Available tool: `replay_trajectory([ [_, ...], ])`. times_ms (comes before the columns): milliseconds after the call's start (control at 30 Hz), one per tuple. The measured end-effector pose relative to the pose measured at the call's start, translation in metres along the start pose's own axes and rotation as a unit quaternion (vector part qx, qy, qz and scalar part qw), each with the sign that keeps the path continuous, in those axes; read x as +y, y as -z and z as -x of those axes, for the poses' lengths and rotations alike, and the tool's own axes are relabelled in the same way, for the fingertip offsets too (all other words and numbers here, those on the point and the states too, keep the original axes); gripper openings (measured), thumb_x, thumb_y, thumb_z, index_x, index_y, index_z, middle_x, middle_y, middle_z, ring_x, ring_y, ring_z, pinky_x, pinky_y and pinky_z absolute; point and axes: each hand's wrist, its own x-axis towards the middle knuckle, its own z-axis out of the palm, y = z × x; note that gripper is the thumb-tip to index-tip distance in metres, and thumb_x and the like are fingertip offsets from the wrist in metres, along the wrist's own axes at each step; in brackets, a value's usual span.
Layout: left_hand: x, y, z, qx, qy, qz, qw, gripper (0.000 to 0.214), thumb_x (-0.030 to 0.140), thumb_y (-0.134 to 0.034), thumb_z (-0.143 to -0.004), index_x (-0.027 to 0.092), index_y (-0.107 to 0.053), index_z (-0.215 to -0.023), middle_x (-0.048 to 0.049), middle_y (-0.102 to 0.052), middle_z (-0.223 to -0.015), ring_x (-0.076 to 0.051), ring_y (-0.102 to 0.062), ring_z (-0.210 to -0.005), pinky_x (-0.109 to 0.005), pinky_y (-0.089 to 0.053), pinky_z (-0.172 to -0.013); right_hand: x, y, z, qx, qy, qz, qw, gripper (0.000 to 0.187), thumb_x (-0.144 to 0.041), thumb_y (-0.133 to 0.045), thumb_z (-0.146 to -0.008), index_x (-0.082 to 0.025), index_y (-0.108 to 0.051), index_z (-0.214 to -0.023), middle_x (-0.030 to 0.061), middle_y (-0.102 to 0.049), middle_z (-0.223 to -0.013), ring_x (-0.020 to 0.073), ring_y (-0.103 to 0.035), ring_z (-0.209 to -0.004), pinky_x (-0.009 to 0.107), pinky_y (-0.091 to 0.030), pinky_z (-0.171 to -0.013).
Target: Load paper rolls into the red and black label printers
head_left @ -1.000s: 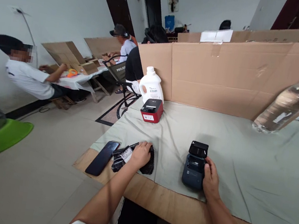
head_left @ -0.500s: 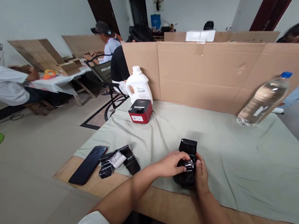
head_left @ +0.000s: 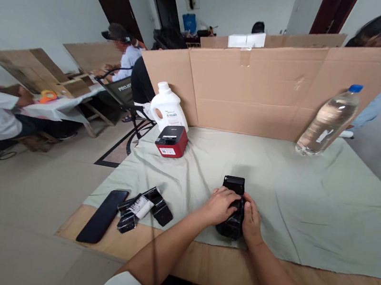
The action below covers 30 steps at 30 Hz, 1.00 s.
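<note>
On the cloth before me lies a black device (head_left: 229,228), with a black flap-like part (head_left: 234,183) raised at its far end. My left hand (head_left: 220,206) bends over its top from the left, fingers curled and the thumb low. Whether anything small sits under those fingers is hidden. Along the right side my right hand (head_left: 251,221) grips the device, fingertips at its upper edge. Left of the hands lies crumpled shiny black wrapping (head_left: 160,207) with a white label (head_left: 140,207). Beside it a dark phone (head_left: 102,216) lies flat.
A red and black box (head_left: 172,141) stands before a white jug (head_left: 169,108). A clear bottle with a blue cap (head_left: 329,118) leans near the cardboard partition (head_left: 252,94). People sit at other tables on the left and behind the partition.
My left hand has flattened forward over the device; the shiny part with a white ring by its fingers is now covered. The right hand keeps its hold. The whole view has shifted slightly.
</note>
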Motion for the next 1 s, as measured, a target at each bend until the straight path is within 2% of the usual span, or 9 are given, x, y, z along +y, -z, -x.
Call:
replay_trajectory([
  [200, -0.017, -0.005, 0.007, 0.247, 0.059, 0.116, 0.960, 0.034, 0.035, -0.044, -0.092, 0.018, -0.057, -0.119, -0.0135, -0.052, -0.129, -0.023, -0.043, -0.125, -0.041, -0.034, -0.106, -0.006, -0.001, 0.000, 0.004, 0.008, -0.007, 1.000, 0.053, -0.059, -0.039, -0.089, -0.018, -0.060, -0.116, 0.0123, -0.063, -0.122, 0.0245, -0.055, -0.115, 0.047, -0.039, -0.104],
  [300, -0.034, -0.015, 0.008, 0.232, 0.099, 0.272, 0.929, 0.052, 0.049, -0.035, -0.094, 0.020, -0.038, -0.138, -0.0138, -0.040, -0.144, -0.023, -0.033, -0.137, -0.044, -0.027, -0.111, -0.008, -0.001, 0.000, 0.005, 0.000, -0.015, 1.000, 0.051, -0.058, -0.039, -0.090, -0.019, -0.059, -0.116, 0.0116, -0.063, -0.121, 0.0241, -0.056, -0.114, 0.047, -0.040, -0.104],
  [400, -0.047, -0.026, 0.009, 0.199, 0.113, 0.456, 0.860, 0.061, 0.058, -0.020, -0.094, 0.022, -0.028, -0.143, -0.0137, -0.046, -0.141, -0.023, -0.038, -0.135, -0.046, -0.030, -0.109, -0.008, -0.001, 0.001, 0.009, -0.007, -0.025, 1.000, 0.051, -0.057, -0.038, -0.090, -0.018, -0.057, -0.117, 0.0126, -0.062, -0.121, 0.0243, -0.056, -0.115, 0.047, -0.039, -0.104],
  [467, -0.051, -0.030, 0.012, 0.213, 0.114, 0.516, 0.821, 0.063, 0.062, -0.016, -0.093, 0.021, -0.034, -0.138, -0.0136, -0.056, -0.131, -0.023, -0.045, -0.130, -0.046, -0.034, -0.106, -0.006, -0.001, 0.001, 0.015, -0.010, -0.034, 0.999, 0.051, -0.057, -0.036, -0.091, -0.018, -0.056, -0.118, 0.0128, -0.062, -0.121, 0.0242, -0.056, -0.115, 0.047, -0.039, -0.104],
  [567, -0.052, -0.029, 0.015, 0.220, 0.093, 0.545, 0.804, 0.061, 0.063, -0.021, -0.092, 0.017, -0.047, -0.122, -0.0096, -0.068, -0.093, -0.025, -0.058, -0.112, -0.047, -0.037, -0.102, -0.005, 0.000, 0.002, 0.016, -0.004, -0.046, 0.999, 0.049, -0.055, -0.033, -0.093, -0.019, -0.055, -0.118, 0.0117, -0.062, -0.121, 0.0232, -0.056, -0.115, 0.047, -0.039, -0.104],
  [667, -0.053, -0.028, 0.016, 0.207, 0.075, 0.533, 0.817, 0.047, 0.055, -0.038, -0.092, 0.016, -0.053, -0.111, -0.0046, -0.064, -0.076, -0.024, -0.063, -0.099, -0.045, -0.041, -0.098, -0.005, 0.001, 0.001, 0.008, 0.001, -0.047, 0.999, 0.048, -0.053, -0.031, -0.094, -0.019, -0.055, -0.118, 0.0112, -0.061, -0.122, 0.0227, -0.056, -0.116, 0.046, -0.039, -0.104],
  [800, -0.055, -0.030, 0.016, 0.231, 0.120, 0.338, 0.904, 0.037, 0.046, -0.054, -0.086, 0.017, -0.058, -0.109, -0.0095, -0.062, -0.105, -0.022, -0.057, -0.101, -0.041, -0.043, -0.094, -0.006, 0.000, 0.001, -0.006, -0.010, 0.017, 1.000, 0.049, -0.055, -0.049, -0.086, -0.019, -0.055, -0.120, 0.0128, -0.060, -0.124, 0.0252, -0.055, -0.115, 0.048, -0.039, -0.104],
  [900, -0.052, -0.028, 0.018, 0.155, 0.102, 0.162, 0.969, 0.036, 0.041, -0.043, -0.092, 0.018, -0.061, -0.114, -0.0105, -0.062, -0.113, -0.024, -0.050, -0.110, -0.044, -0.038, -0.100, -0.006, 0.001, 0.001, -0.025, 0.001, 0.063, 0.998, 0.054, -0.054, -0.056, -0.081, -0.019, -0.055, -0.122, 0.0132, -0.058, -0.126, 0.0271, -0.053, -0.117, 0.051, -0.036, -0.105],
  [1000, -0.048, -0.024, 0.021, 0.097, 0.061, 0.120, 0.986, 0.042, 0.041, -0.036, -0.095, 0.017, -0.056, -0.125, -0.0115, -0.060, -0.117, -0.025, -0.049, -0.112, -0.047, -0.037, -0.103, -0.007, 0.004, 0.001, -0.041, 0.006, 0.067, 0.997, 0.053, -0.053, -0.056, -0.082, -0.020, -0.054, -0.123, 0.0124, -0.058, -0.127, 0.0272, -0.052, -0.118, 0.051, -0.036, -0.105],
])
